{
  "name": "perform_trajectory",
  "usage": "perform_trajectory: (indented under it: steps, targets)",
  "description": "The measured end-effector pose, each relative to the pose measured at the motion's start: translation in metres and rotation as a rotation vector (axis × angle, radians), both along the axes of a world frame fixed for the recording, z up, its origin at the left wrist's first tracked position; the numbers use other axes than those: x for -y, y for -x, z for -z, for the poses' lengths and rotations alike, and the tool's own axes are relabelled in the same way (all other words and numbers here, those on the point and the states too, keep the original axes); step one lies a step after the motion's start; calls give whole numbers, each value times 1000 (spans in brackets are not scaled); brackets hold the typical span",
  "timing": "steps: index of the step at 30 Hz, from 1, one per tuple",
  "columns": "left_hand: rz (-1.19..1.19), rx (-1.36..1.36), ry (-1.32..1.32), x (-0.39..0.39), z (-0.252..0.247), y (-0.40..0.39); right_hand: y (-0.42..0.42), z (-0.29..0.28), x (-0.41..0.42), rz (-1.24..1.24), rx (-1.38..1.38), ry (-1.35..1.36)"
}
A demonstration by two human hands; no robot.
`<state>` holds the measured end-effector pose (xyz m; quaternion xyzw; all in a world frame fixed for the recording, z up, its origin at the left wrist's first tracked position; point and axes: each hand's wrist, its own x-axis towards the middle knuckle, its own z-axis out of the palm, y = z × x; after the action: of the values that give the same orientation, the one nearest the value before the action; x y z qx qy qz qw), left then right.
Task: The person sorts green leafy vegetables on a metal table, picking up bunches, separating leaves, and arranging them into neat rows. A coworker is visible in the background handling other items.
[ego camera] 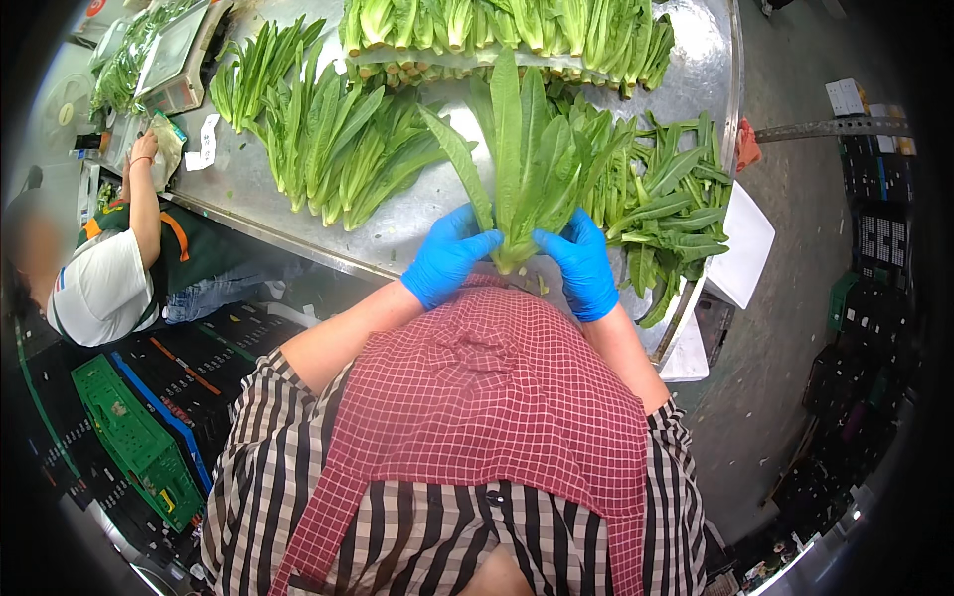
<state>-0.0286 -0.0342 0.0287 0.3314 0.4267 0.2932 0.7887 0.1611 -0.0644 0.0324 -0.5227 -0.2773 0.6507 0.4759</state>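
Both my hands wear blue gloves and hold one head of long-leaf lettuce point(522, 171) upright over the near edge of the metal table point(402, 246). My left hand point(453, 257) grips its outer leaves near the base on the left side. On the right side, my right hand point(577, 264) pinches the base with thumb and fingers. The cut stem end points towards me and the leaf tips point away. Left of it lie several heads of the same lettuce point(320, 141). Loose leaves point(671, 201) are heaped at the right, beside my right hand.
Stacked lettuce heads point(507, 30) line the table's far side. At the left, a co-worker point(112, 276) reaches to a bag point(170, 153) near a weighing scale point(175, 56). A green crate point(138, 439) and black crates stand on the left. A white box point(741, 246) sits by the table's right edge.
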Motion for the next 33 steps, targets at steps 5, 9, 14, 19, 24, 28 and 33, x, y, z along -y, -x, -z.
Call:
perform_trajectory:
  steps: [5, 9, 14, 19, 24, 28, 33]
  targets:
    - [-48, -81, -70, -2, -10, -8, 2, -2, 0, -59, 46, 19]
    - [-29, -112, -49, -11, -25, -12, 4, 0, 2, -168, 105, 9]
    - [-159, -43, 19, -10, -11, -11, 5, 3, 2, -136, 20, -2]
    - [-181, -11, 33, -8, -9, -10, 2, 2, 1, -107, -35, 38]
    - [-150, 13, 103, -12, -8, -8, 1, 1, -2, -95, -48, 58]
    - [-142, 28, 99, -14, -7, -9, -1, 5, -2, -101, -79, 63]
    - [-158, 75, 138, -15, -10, -9, -4, 9, -1, -114, -148, 62]
